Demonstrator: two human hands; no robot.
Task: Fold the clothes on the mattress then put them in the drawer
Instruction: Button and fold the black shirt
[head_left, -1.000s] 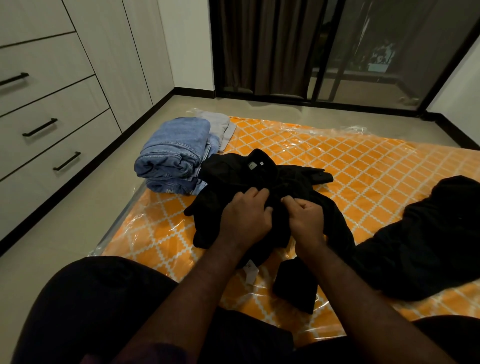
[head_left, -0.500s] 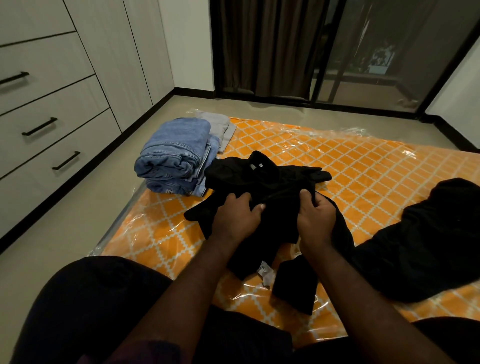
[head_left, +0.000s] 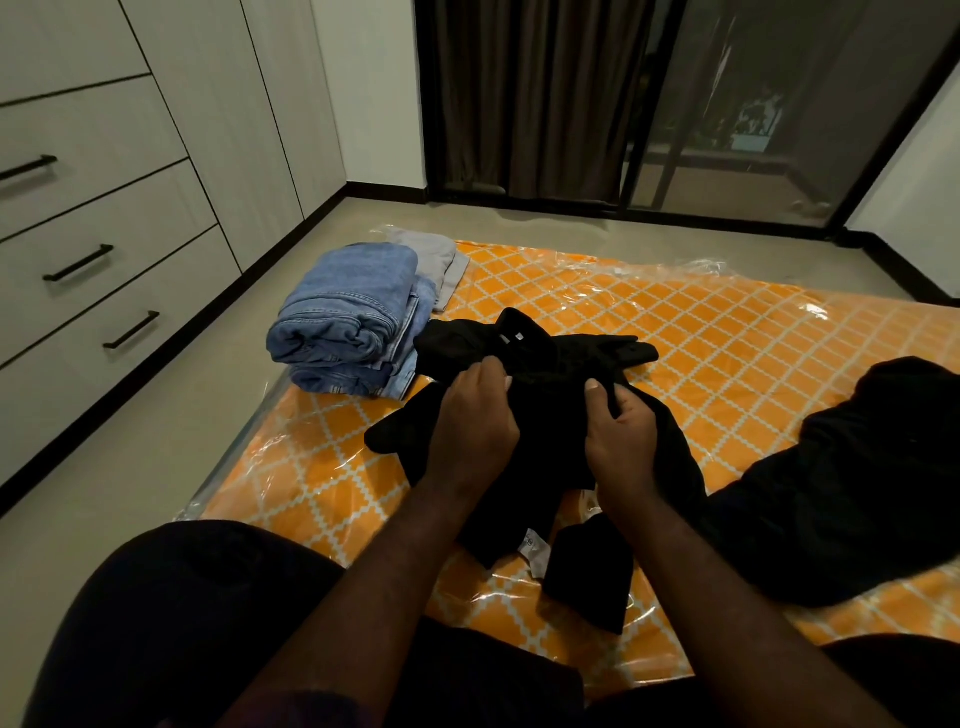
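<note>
Lying on the mattress (head_left: 675, 332) under my hands, the black shirt (head_left: 550, 415) runs lengthwise away from me, collar far. My left hand (head_left: 475, 426) and right hand (head_left: 621, 441) each grip its front, further apart than a second ago. Its hem tag (head_left: 534, 546) near my right wrist is unreadable.

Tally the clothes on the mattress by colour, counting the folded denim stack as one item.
Black: 2 (black shirt, black heap)
Blue: 1 (denim stack)
Grey: 1 (grey garment)
Total: 4
</note>
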